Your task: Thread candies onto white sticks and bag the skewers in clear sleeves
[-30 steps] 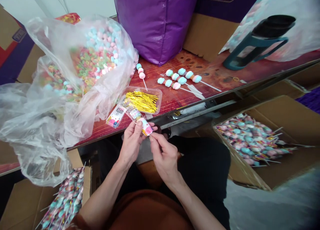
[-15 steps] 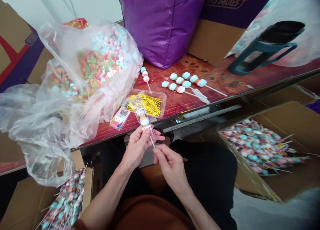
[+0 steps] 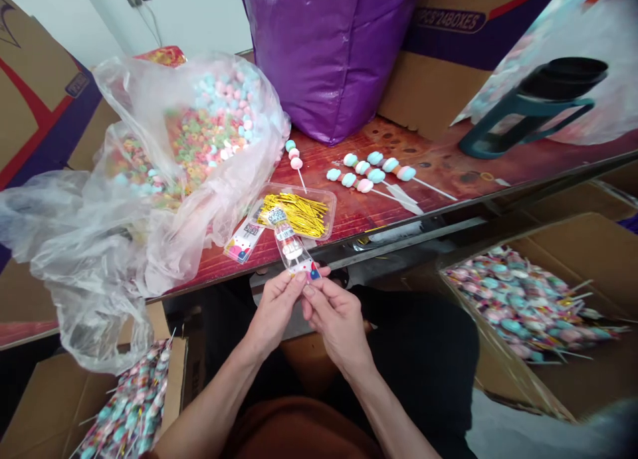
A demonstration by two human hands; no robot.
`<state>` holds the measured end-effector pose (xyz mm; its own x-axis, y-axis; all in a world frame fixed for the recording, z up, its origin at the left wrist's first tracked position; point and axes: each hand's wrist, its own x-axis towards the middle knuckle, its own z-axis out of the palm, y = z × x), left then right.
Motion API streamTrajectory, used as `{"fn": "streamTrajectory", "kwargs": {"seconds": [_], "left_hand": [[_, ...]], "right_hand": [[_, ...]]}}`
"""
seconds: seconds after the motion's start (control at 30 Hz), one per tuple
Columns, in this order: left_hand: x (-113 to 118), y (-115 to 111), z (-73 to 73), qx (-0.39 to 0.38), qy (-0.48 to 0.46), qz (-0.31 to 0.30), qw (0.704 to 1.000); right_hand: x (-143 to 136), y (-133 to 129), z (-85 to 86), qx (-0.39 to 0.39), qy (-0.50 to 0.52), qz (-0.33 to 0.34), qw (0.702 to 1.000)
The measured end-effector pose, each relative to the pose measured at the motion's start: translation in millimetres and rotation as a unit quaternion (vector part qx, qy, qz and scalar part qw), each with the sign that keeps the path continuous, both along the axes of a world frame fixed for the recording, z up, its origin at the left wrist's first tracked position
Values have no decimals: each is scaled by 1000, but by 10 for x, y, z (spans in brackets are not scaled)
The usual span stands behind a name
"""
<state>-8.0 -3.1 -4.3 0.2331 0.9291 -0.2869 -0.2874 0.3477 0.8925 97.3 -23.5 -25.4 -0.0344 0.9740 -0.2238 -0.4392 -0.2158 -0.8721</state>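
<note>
Low in front of the table edge, I hold a printed clear candy bag [image 3: 290,246] with a marshmallow skewer inside it. My left hand [image 3: 274,309] pinches the bag's lower end between thumb and fingers. Close against it, my right hand [image 3: 339,319] is closed on the same end, its thumb and fingertips together; the stick is hidden there. Beyond the bag lies a clear plastic tray [image 3: 332,213] of gold twist ties [image 3: 304,213]. Flat printed bags [image 3: 242,242] lie left of the tray. Several marshmallow skewers [image 3: 349,180] rest farther right, and a shorter one [image 3: 295,159] lies behind the tray.
A big plastic bag of loose candy [image 3: 214,127] spreads over the left of the table [image 3: 428,170]. Behind stand a purple sack [image 3: 323,60] and a teal-handled bottle [image 3: 533,107]. Cartons of wrapped skewers sit low at left [image 3: 42,406] and right [image 3: 588,246].
My right hand has moved up from the bare stick to the bag's lower end, beside my left hand. The skewer sits deeper in the bag. The view has shifted slightly.
</note>
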Motion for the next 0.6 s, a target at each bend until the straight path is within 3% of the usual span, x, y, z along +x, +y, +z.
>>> {"fn": "streamTrajectory", "kwargs": {"seconds": [0.2, 0.47, 0.6], "left_hand": [[-68, 85, 105, -49, -101, 94, 989], [-26, 54, 96, -47, -92, 118, 988], [-37, 41, 104, -16, -88, 158, 983]], "right_hand": [[-23, 8, -12, 19, -27, 26, 999], [-99, 17, 13, -24, 14, 49, 998], [-104, 41, 109, 12, -45, 53, 997]]}}
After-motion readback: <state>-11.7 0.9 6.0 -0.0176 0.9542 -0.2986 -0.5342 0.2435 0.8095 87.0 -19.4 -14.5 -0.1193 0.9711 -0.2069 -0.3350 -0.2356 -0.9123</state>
